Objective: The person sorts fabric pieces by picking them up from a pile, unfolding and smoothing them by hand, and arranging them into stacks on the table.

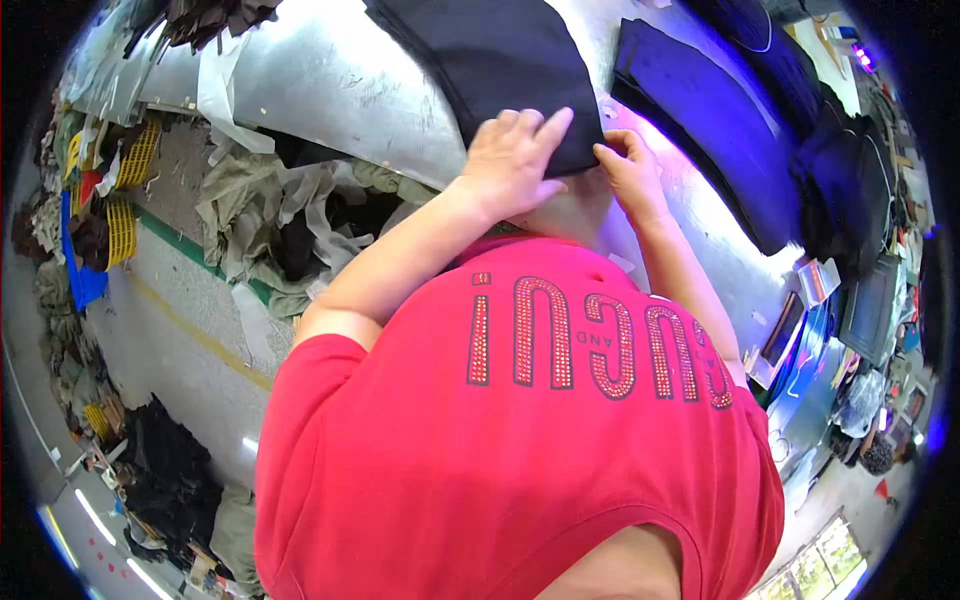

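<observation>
A black fabric piece (pixel 505 65) lies on the metal tabletop in front of me, its near edge running toward my body. My left hand (pixel 512 162) rests on the near left part of this cloth, fingers stretched out and the thumb apart. At the near right corner, my right hand (pixel 634 178) pinches the fabric edge between thumb and fingertips. To the right lies another long, curved black fabric piece (pixel 700 125), apart from the first one.
The shiny metal table (pixel 340 85) carries dark cloth scraps (pixel 215 18) at its far left. Below its left edge are heaped grey-green fabric scraps (pixel 245 210). Yellow baskets (pixel 121 232) stand farther left. More dark fabric (pixel 850 190) and a small box (pixel 818 282) are at the right.
</observation>
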The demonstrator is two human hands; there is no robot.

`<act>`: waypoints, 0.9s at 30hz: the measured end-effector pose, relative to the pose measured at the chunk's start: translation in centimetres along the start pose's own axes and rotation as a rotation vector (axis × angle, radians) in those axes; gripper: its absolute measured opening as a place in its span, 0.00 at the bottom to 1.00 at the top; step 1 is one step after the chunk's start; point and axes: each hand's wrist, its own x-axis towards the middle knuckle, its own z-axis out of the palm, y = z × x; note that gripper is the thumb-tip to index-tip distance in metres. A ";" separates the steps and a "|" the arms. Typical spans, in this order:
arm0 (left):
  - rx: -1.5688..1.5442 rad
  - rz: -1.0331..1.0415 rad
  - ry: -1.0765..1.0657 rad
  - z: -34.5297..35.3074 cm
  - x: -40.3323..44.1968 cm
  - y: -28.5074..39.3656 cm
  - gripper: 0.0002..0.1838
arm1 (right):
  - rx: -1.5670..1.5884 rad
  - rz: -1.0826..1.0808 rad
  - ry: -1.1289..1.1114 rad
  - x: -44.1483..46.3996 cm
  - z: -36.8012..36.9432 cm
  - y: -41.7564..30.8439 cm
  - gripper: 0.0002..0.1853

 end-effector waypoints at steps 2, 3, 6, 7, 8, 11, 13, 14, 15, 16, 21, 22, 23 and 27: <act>0.119 -0.012 -0.196 1.7 1.2 0.0 0.27 | -0.071 -0.066 -0.027 0.3 0.0 -0.4 0.16; 0.182 -0.015 -0.294 2.1 1.8 -0.3 0.26 | -0.066 -0.065 -0.013 0.1 0.1 -0.9 0.16; -0.310 -0.361 -0.320 1.6 3.2 -3.3 0.19 | 0.475 0.031 0.103 -1.2 0.8 -2.9 0.15; -0.551 -0.547 -0.326 1.1 3.5 -4.4 0.16 | 0.487 0.035 0.114 -1.3 0.8 -2.7 0.15; -0.546 -0.540 -0.340 0.4 3.7 -5.3 0.16 | 0.516 0.058 0.134 -1.3 0.7 -2.4 0.15; -1.528 -1.008 -0.211 -1.3 4.4 -7.9 0.08 | 0.577 0.105 0.173 -1.2 0.9 -2.0 0.14; -1.570 -1.041 -0.250 -1.3 4.4 -9.0 0.06 | 0.517 0.033 0.140 -1.5 1.3 -2.2 0.13; -1.592 -1.059 -0.274 -1.1 4.4 -9.4 0.05 | 0.486 0.000 0.126 -1.7 1.5 -2.3 0.13; -1.590 -1.066 -0.290 -0.7 4.3 -9.7 0.05 | 0.491 0.010 0.135 -1.6 1.7 -2.4 0.13; -1.573 -1.052 -0.288 -0.4 4.1 -10.0 0.05 | 0.485 -0.020 0.097 -1.6 2.1 -2.8 0.13; -1.541 -1.011 -0.307 -0.8 4.2 -9.3 0.05 | 0.430 -0.167 0.052 -1.4 3.9 -4.0 0.12; -1.542 -1.003 -0.309 -0.9 4.1 -9.3 0.05 | 0.405 -0.215 0.061 -1.3 4.1 -4.0 0.12; -1.542 -1.009 -0.314 -1.1 4.1 -9.1 0.05 | 0.407 -0.208 0.063 -1.2 4.1 -3.7 0.12; -1.438 -1.008 -0.292 -1.1 3.7 -8.9 0.04 | 0.066 -0.338 0.162 -0.3 2.9 -1.9 0.12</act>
